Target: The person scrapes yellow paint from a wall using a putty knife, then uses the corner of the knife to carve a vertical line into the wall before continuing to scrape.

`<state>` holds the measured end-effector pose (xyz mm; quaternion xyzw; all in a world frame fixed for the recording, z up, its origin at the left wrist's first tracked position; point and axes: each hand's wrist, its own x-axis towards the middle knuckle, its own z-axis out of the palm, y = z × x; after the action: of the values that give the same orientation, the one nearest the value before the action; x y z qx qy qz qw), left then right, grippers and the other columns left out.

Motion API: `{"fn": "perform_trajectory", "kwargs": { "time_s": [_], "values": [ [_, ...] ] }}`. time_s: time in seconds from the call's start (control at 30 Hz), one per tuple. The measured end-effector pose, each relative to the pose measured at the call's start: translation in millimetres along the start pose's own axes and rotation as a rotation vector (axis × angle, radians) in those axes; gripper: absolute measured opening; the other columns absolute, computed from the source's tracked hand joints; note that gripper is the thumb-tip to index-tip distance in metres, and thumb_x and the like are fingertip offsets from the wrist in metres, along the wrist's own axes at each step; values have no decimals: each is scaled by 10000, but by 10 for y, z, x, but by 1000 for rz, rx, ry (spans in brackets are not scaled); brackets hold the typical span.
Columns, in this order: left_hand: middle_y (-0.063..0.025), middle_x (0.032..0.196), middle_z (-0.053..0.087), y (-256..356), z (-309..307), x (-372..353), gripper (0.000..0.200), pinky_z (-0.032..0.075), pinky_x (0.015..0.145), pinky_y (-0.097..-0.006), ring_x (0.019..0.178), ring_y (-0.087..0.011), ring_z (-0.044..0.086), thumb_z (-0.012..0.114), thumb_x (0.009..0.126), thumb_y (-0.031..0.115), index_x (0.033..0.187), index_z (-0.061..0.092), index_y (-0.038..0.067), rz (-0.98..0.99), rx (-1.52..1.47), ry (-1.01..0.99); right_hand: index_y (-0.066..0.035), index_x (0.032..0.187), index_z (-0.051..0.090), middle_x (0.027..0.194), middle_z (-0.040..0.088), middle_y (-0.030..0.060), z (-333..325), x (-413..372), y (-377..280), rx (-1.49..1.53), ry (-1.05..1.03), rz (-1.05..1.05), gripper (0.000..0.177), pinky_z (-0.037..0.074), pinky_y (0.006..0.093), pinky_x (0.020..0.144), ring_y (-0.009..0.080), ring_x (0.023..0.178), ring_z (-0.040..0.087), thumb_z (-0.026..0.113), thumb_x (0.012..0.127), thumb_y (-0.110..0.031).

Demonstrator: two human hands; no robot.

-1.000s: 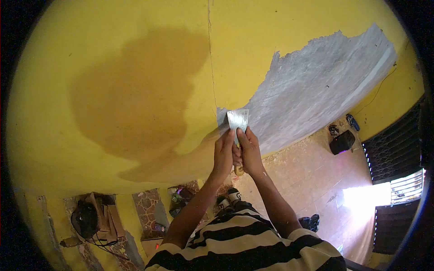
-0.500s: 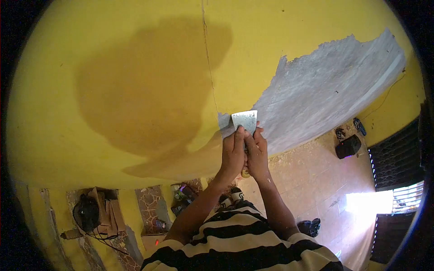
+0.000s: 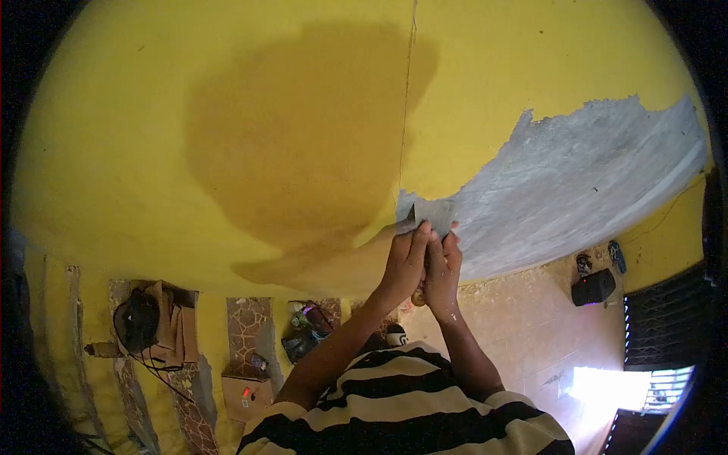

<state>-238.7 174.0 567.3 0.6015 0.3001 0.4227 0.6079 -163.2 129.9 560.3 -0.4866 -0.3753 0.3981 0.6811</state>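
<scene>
Both of my hands grip one paint scraper, with its broad metal blade [image 3: 435, 214] up against the wall and the end of its wooden handle [image 3: 418, 296] showing below. My left hand [image 3: 404, 265] closes around it from the left, thumb pressed near the base of the blade. Wrapped around the same tool from the right is my right hand [image 3: 444, 271], its thumb beside the other. Behind the blade lies a bare grey patch [image 3: 576, 167] with a ragged upper border. Yellow paint [image 3: 485, 83] covers the wall above and left of it.
A thin crack [image 3: 407, 98] runs up the wall. Below left are a cardboard box [image 3: 182, 326] with a black fan-like object [image 3: 138, 322] and dark bags [image 3: 302, 345]. A black bag-like object [image 3: 593, 287] rests on the tiled floor [image 3: 516, 326], near a dark grille [image 3: 663, 307]. Paint flakes line the wall's foot.
My view has shifted, so the wall appears further right. The blade sits slightly lower on the grey patch, a little nearer the crack. Both hands keep their grip on the scraper.
</scene>
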Motion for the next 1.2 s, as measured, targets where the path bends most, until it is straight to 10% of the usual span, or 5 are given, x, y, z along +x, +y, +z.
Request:
{"fn": "perform_trajectory", "kwargs": {
  "time_s": [0.63, 0.77, 0.83, 0.97, 1.2],
  "values": [
    [-21, 704, 593, 357, 146, 134, 457, 427, 532, -233, 569, -75, 504, 312, 1027, 333, 1115, 651, 38, -176, 105, 74, -27, 969, 569, 572, 489, -36, -55, 210, -333, -59, -25, -61, 220, 312, 211, 393, 25, 429, 414, 478, 991, -226],
    [-22, 672, 574, 496, 202, 270, 456, 381, 449, -234, 466, -72, 453, 317, 1027, 335, 1094, 653, 35, 315, -37, 63, -32, 931, 561, 590, 493, -39, 11, 274, -575, 22, -70, -128, 208, 313, 206, 410, 23, 459, 418, 492, 987, -220],
    [-26, 715, 592, 360, 139, 99, 460, 381, 448, -229, 486, -61, 459, 308, 1028, 335, 1107, 654, 43, -76, 58, 63, -32, 970, 558, 609, 504, -35, -88, 202, -267, -61, -44, -53, 212, 311, 210, 409, 25, 465, 415, 487, 991, -230],
    [-22, 753, 614, -77, 163, -77, 454, 409, 497, -230, 543, -65, 492, 318, 1027, 327, 1109, 652, 31, -124, -7, 72, -20, 988, 562, 656, 529, 1, -221, -3, 14, 21, -82, 128, 213, 331, 222, 433, 43, 491, 424, 462, 993, -208],
    [-26, 722, 611, 397, 234, 296, 519, 334, 386, -212, 432, -55, 430, 314, 1012, 422, 1077, 634, 19, 253, -7, 97, -10, 960, 550, 661, 533, 17, -52, 273, -589, -52, -83, -100, 195, 372, 255, 483, 76, 533, 450, 465, 986, -183]
  ]
}}
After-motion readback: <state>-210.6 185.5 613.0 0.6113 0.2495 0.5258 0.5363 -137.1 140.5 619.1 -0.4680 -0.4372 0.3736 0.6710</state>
